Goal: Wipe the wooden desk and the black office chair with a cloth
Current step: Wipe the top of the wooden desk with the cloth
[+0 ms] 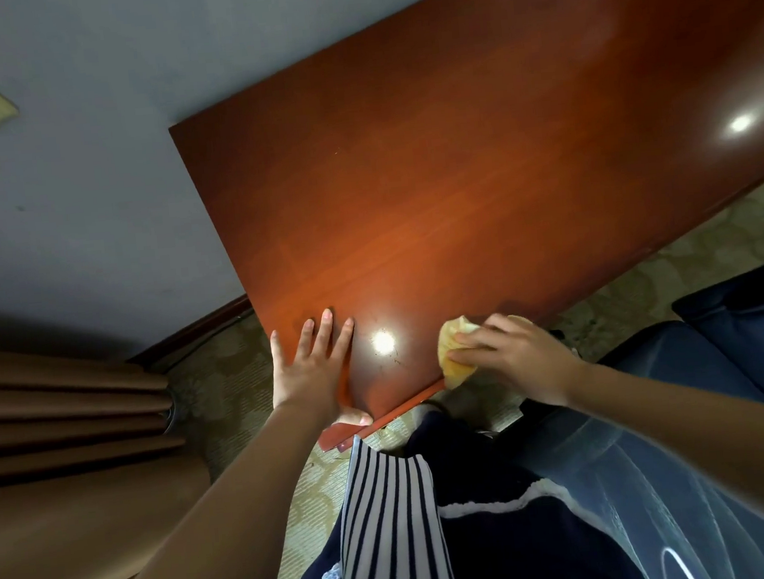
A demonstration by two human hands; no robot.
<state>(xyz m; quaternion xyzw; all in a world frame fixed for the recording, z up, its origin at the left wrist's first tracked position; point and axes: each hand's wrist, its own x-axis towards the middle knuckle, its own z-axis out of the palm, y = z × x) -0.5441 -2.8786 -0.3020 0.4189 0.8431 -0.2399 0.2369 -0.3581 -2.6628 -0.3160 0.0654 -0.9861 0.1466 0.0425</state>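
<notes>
Wooden desk (475, 165) fills centre of head view, glossy red-brown top with two light glares. Left hand (315, 369) flat on desktop at near left corner, fingers straight and spread, thumb hooked over near edge. Right hand (510, 354) at near edge, just right of that corner, fingers curled around bunched yellow cloth (452, 352) pressed against desktop edge. Hands apart, glare spot between them. Dark blue chair (723, 352) beyond desk's near edge, right side. Brown curtain (60, 433) at left, grey wall (86, 199) behind desk, patterned carpet (712, 232) below.
</notes>
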